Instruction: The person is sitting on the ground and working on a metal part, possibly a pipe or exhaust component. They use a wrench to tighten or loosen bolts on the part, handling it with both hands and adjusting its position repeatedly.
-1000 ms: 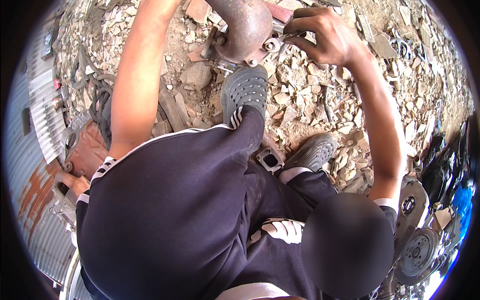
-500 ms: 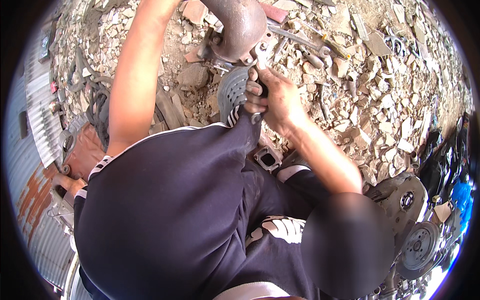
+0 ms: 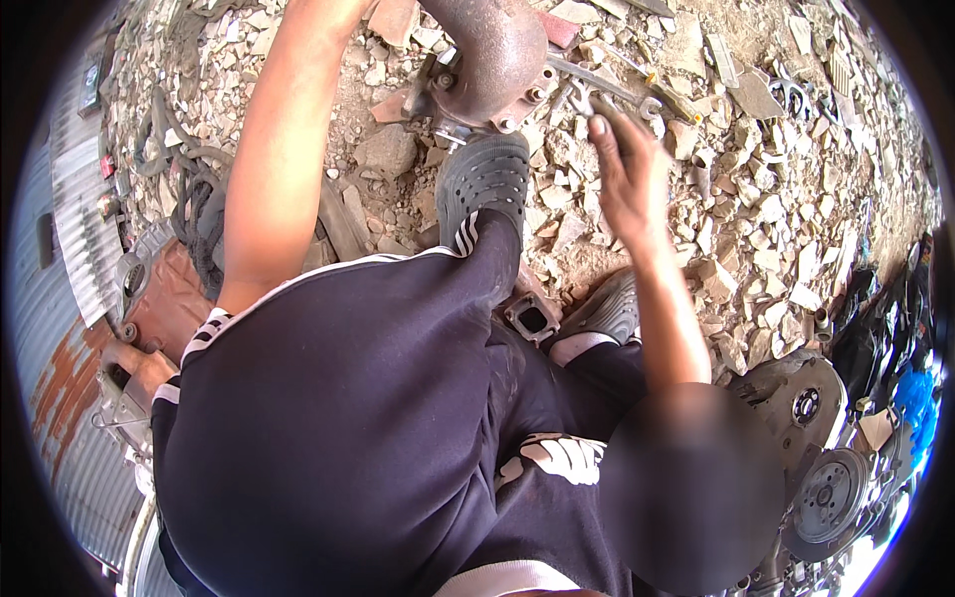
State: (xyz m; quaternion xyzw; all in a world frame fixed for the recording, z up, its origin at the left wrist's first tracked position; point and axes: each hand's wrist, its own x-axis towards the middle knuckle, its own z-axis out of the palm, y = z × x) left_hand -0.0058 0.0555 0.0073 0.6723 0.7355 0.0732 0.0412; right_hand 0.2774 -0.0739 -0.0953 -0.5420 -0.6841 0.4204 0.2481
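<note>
My right hand [image 3: 635,184] is out over the stony ground, its fingers closed round a silver open-ended wrench [image 3: 578,97]. The wrench's jaw shows ahead of the thumb, apart from the nut on the flange. To the left of it stands a rusty, bent metal pipe [image 3: 494,55] with a bolted flange [image 3: 505,119] at its lower end. My left forearm [image 3: 279,159] reaches up past the pipe's left side; the hand itself lies beyond the upper edge. Just below the flange is my foot in a grey clog [image 3: 484,174].
A longer wrench [image 3: 607,85] and other tools lie among broken stones. Between my feet is a metal part with a square opening [image 3: 532,316]. Engine parts with a round pulley [image 3: 831,495] stand at lower right, a brown metal casing [image 3: 169,294] at left, beside corrugated sheet [image 3: 75,418].
My right hand has moved right, away from the flange and my shin, taking the wrench off the nut. My left arm has shifted only slightly.
</note>
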